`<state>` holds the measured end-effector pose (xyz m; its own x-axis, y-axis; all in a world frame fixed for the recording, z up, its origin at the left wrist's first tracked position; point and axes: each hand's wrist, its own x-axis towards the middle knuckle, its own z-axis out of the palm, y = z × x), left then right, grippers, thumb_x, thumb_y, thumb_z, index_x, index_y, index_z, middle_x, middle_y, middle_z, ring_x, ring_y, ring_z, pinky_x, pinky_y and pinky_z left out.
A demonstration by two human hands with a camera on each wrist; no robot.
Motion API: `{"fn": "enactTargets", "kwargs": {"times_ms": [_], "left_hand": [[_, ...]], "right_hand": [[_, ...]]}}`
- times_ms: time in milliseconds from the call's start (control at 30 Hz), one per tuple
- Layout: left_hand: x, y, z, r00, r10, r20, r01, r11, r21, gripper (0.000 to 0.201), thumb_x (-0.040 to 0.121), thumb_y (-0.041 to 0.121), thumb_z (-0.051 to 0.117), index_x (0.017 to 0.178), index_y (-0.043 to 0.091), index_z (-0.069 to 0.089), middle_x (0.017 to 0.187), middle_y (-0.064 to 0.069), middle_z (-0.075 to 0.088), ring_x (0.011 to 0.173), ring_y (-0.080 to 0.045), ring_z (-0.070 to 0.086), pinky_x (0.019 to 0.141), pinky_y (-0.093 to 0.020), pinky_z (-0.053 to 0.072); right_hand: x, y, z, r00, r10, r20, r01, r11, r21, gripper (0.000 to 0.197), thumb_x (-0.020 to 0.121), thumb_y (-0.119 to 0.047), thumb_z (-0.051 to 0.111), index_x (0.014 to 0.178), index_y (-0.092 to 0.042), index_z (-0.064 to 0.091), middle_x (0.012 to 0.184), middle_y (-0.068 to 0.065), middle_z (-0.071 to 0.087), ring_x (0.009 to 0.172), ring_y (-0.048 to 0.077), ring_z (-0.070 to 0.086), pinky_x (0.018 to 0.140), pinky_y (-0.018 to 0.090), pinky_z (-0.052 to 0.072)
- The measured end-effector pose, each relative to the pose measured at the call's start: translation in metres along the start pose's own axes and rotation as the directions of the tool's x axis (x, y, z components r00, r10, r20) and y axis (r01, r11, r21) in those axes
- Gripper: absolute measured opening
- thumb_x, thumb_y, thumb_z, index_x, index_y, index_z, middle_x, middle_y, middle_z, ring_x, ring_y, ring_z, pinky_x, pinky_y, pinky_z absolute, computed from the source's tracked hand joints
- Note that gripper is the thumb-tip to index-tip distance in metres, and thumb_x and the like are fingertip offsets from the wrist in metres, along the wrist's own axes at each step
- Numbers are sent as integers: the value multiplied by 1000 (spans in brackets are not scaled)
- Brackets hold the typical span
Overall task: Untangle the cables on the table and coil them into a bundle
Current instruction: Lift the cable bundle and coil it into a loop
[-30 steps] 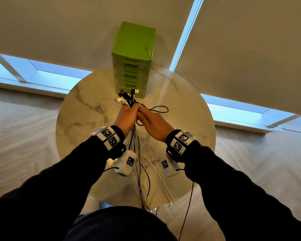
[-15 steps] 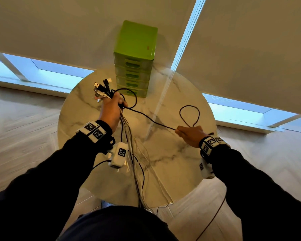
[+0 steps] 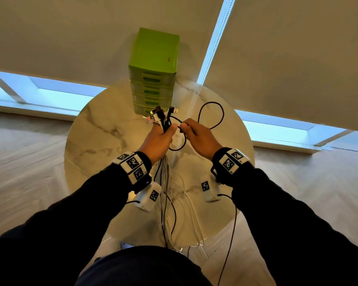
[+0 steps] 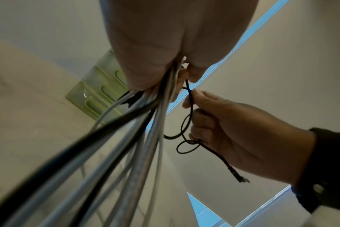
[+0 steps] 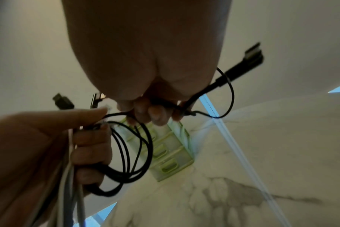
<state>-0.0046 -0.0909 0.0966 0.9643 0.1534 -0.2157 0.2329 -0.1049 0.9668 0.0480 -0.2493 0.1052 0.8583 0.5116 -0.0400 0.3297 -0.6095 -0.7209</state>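
Observation:
My left hand (image 3: 160,139) grips a bundle of black, grey and white cables (image 3: 165,182) above the round marble table (image 3: 95,137). Their USB plugs (image 3: 160,112) stick up out of the fist, and the strands hang down past the table's near edge. My right hand (image 3: 198,135) is beside it, fingers curled round a thin black cable (image 3: 212,114) that loops away to the right. In the left wrist view that cable (image 4: 186,129) coils in the right hand (image 4: 243,135), its plug (image 4: 242,179) dangling. In the right wrist view black loops (image 5: 134,153) hang between both hands.
A green drawer unit (image 3: 154,71) stands at the table's far edge, just behind the hands. Beyond it is a pale wall with a bright vertical strip (image 3: 215,38). Wooden floor surrounds the table. White cables (image 3: 194,213) lie on the near tabletop.
My hands were together, then spread apart with the black cable stretched between them. Now the right hand has come back beside the left, and the cable forms a larger loop.

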Motion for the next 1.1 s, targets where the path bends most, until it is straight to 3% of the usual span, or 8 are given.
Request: {"fn": "enactTargets", "kwargs": {"times_ms": [200,267,400,533,633,733,900,1100], "left_hand": [[-2,19,30,994,-86,74,96,985,-146,45,90,64,58,82,20,56,53,11,36,48,-10,33,49,-22,34],[0,18,44,995,-64,73,72,992,-107,35,86,56,69,83,21,68,53,14,48,50,-8,45,52,-22,42],[2,17,67,993,-70,96,76,996,-53,32,78,43,72,88,13,74,72,-5,64,71,-22,62,79,-50,60],[3,18,71,1000,2,27,-5,996,87,20,89,35,67,77,19,64,65,1,56,61,-19,51,68,-35,46],[10,12,57,997,-21,-69,27,995,91,23,87,36,66,90,14,67,71,-1,58,68,-22,53,71,-35,47],[14,9,38,991,-13,-131,24,996,86,16,90,30,64,88,15,65,68,1,57,64,-20,53,67,-31,43],[10,1,17,983,26,-181,-3,992,125,16,91,30,63,92,14,65,71,1,58,63,-16,52,65,-30,41],[3,-6,-3,976,38,-213,6,980,200,13,86,25,67,82,15,59,64,4,55,59,-15,50,60,-30,38]], "right_hand": [[-40,14,-28,999,23,33,-25,998,65,24,106,-28,45,104,-14,65,68,-22,56,65,-6,53,66,10,38],[-53,18,-34,999,13,30,-15,999,51,25,105,-28,47,106,-12,66,77,-16,59,70,-5,53,71,13,40],[-78,25,-43,999,40,33,-41,999,34,22,105,-30,48,104,-16,66,78,-8,60,68,1,54,69,17,43],[-94,41,-48,977,189,95,-181,979,-95,21,102,-37,50,102,-21,64,86,2,67,80,21,63,78,35,51],[-103,61,-49,950,290,121,-233,909,-347,25,104,-36,44,100,-21,64,87,-5,67,92,21,61,97,36,37],[-108,87,-43,914,393,104,-315,846,-429,23,104,-38,42,94,-27,60,89,-5,65,94,24,59,97,38,37],[-93,83,-31,892,429,140,-395,892,-219,17,103,-21,46,91,-17,59,72,0,65,72,24,62,73,30,49],[-56,35,-13,972,218,89,-233,942,240,24,106,-35,41,103,-12,49,84,6,76,84,20,73,85,35,59]]}}
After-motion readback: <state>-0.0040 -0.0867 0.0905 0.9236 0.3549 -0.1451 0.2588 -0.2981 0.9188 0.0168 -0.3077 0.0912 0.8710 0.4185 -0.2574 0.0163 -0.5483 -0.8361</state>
